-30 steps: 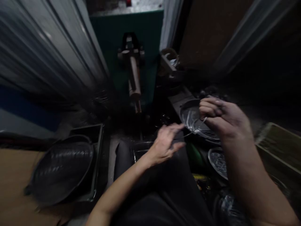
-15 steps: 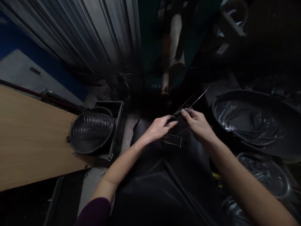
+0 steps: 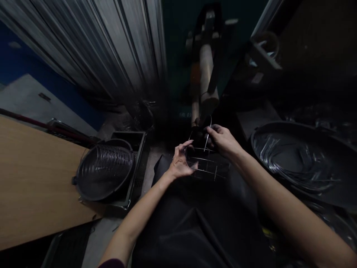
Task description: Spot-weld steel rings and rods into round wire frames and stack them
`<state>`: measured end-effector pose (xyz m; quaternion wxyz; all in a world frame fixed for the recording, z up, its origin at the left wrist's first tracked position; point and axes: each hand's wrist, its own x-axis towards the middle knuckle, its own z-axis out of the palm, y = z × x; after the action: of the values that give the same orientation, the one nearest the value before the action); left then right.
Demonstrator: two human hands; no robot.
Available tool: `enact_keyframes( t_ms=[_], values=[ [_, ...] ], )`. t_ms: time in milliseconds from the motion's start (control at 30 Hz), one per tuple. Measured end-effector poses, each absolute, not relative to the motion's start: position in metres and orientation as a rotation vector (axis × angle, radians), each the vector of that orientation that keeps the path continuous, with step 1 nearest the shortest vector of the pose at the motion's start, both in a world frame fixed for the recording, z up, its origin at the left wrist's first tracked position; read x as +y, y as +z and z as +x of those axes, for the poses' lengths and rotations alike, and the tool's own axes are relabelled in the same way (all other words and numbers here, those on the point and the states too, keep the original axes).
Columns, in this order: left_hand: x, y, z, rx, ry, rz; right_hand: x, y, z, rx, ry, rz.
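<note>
A wire frame (image 3: 206, 160) of thin curved rods lies above the dark apron (image 3: 192, 212) on my lap. My left hand (image 3: 180, 162) is at the frame's left side, its thumb and fingers curved around the edge of the wires. My right hand (image 3: 220, 138) pinches a bent metal wire (image 3: 207, 139) that stands nearly upright at the frame's far side. Just beyond the hands is the machine's pale cylinder (image 3: 206, 67). The far end of the wires is dark and hard to make out.
On the left a round black basin (image 3: 106, 186) with coiled wire rings rests on a dark crate (image 3: 141, 152), beside a wooden board (image 3: 39, 178). To the right sits a large dark basin (image 3: 295, 186) of bent wires. Another container is partly visible below it.
My hands have moved apart, the left one lower and more spread. The wire in my right hand now stands more upright, and more of the wire frame shows. The view has shifted slightly.
</note>
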<state>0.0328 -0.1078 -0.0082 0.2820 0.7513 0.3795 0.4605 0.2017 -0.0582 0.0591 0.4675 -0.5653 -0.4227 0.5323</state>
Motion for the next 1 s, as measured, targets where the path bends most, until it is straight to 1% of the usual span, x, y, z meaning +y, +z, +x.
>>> enact_keyframes(
  t_ms=[167, 433, 667, 767, 1000],
  values=[
    [-0.08, 0.005, 0.032, 0.968, 1.266, 2.03, -0.033, 0.071, 0.197, -0.993, 1.272, -1.331],
    [-0.051, 0.002, 0.033, 0.896, 1.335, 2.059, -0.007, 0.058, 0.199, -0.992, 1.25, -1.27],
    [-0.034, 0.007, 0.032, 0.833, 1.367, 2.029, 0.004, 0.071, 0.193, -1.07, 1.126, -1.369],
    [-0.029, 0.008, 0.031, 0.817, 1.394, 2.019, 0.009, 0.07, 0.192, -1.081, 1.071, -1.358],
    [-0.017, 0.012, 0.03, 0.836, 1.334, 2.092, 0.021, 0.057, 0.196, -1.028, 1.16, -1.319]
  ],
)
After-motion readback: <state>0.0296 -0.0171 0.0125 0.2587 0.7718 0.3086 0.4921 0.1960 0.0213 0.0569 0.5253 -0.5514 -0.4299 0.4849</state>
